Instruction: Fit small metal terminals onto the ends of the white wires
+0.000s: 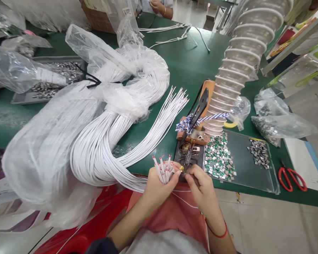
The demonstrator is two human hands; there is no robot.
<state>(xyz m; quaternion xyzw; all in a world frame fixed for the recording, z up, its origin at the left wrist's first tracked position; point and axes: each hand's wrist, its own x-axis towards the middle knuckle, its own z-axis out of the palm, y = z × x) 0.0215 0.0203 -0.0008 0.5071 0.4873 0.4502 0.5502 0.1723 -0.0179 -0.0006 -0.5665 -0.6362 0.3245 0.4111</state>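
Observation:
My left hand [159, 187] is closed around a bunch of white cables [163, 171], whose cut ends show red wire tips. Its thumb and forefinger reach toward the tip of a soldering iron [187, 160] that points down from a wooden stand [207, 91]. On the other side of that tip, my right hand [201, 185] has its fingers pinched together. What lies between them is too small to make out. Just right of the iron is a pile of small green-and-silver connectors [219, 157] on a clear tray [243, 148].
A thick bundle of white cables [95, 148], partly wrapped in plastic, covers the left side. A clear ribbed hose [243, 53] comes down behind the iron. Metal connector parts [259, 153] and red-handled scissors [291, 178] lie at right. Another person's hand [157, 6] shows at the back.

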